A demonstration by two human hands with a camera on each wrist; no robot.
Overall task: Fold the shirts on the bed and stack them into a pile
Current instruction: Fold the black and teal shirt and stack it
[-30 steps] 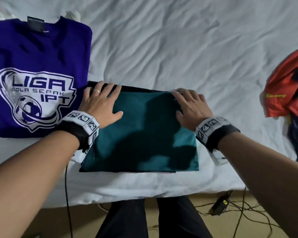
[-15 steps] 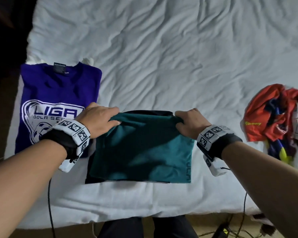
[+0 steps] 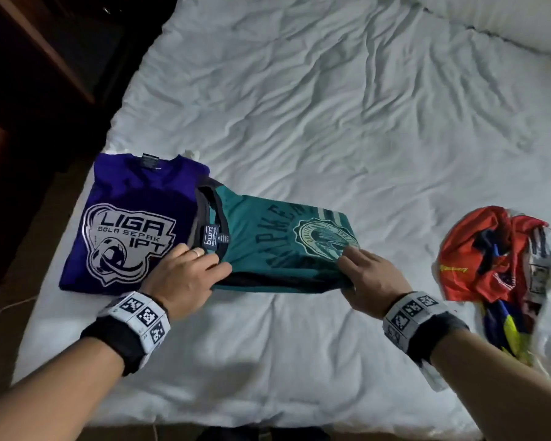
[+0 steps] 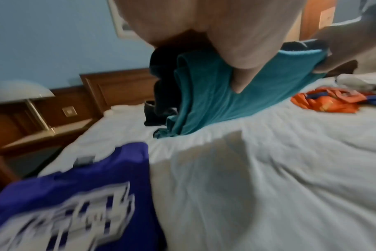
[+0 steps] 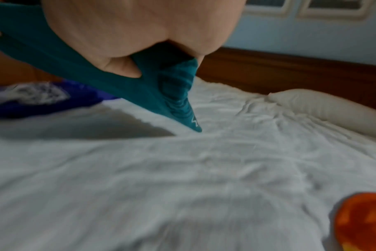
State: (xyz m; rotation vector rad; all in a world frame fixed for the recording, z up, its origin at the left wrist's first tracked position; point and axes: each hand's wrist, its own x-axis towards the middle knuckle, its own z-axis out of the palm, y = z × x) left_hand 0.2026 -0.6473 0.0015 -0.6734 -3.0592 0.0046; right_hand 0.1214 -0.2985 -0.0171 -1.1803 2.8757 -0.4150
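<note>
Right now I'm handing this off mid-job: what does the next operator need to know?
Left hand grips the folded teal shirt at its collar end; right hand grips the other end. The shirt is lifted, far edge trailing on the bed.
Done: purple shirt folded flat at left; teal folded.
Left: set teal on purple, then fold the crumpled orange shirt at right and stack it.

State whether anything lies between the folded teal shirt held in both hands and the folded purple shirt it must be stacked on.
Nothing visible does: the folded teal shirt already overlaps the right edge of the folded purple shirt, whose top is bare.
</note>
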